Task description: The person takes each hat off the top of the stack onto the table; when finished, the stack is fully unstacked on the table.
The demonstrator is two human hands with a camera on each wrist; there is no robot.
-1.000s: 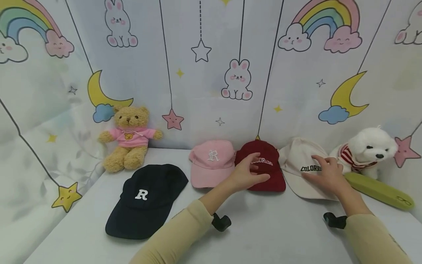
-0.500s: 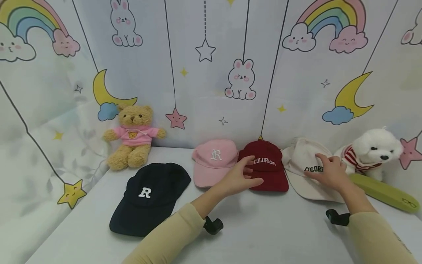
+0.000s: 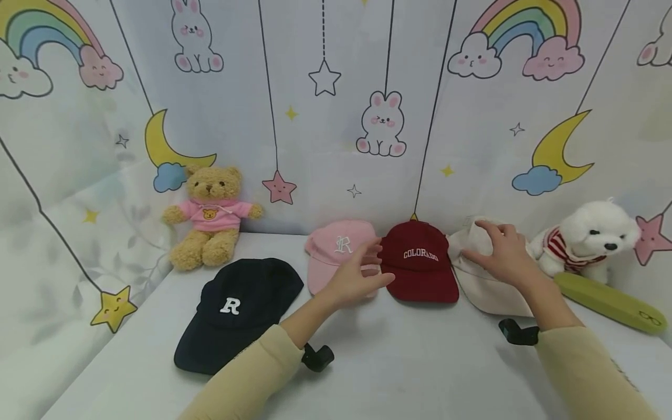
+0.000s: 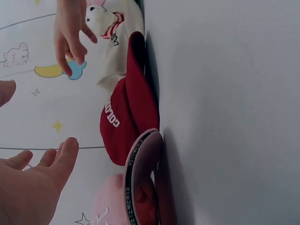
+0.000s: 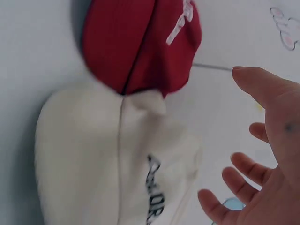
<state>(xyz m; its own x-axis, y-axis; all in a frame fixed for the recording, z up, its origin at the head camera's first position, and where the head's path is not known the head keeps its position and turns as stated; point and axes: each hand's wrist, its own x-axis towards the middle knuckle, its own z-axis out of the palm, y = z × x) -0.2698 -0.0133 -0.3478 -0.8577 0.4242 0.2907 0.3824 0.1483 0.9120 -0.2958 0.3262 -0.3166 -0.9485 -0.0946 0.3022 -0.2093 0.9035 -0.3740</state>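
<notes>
Four caps would exceed my count, so several baseball caps line the table. My left hand (image 3: 354, 277), fingers apart and empty, hovers before the pink cap (image 3: 325, 271) with a white letter. Beside that stands the red cap (image 3: 422, 262) lettered COLORADO. My right hand (image 3: 504, 256) spreads its fingers over the crown of the cream cap (image 3: 496, 291), hiding most of its lettering. In the right wrist view a gap shows between the right hand (image 5: 269, 154) and the cream cap (image 5: 79, 154). At the front left lies a black cap (image 3: 231, 318) with a white R.
A teddy bear (image 3: 210, 216) in a pink top sits at the back left. At the right are a white plush dog (image 3: 593, 236) and a green glasses case (image 3: 609, 300). A printed curtain (image 3: 325, 134) hangs behind the white table (image 3: 399, 361).
My left hand has moved left, from in front of the red cap to the pink one. My right hand has risen and shifted left over the cream cap. The caps have stayed put.
</notes>
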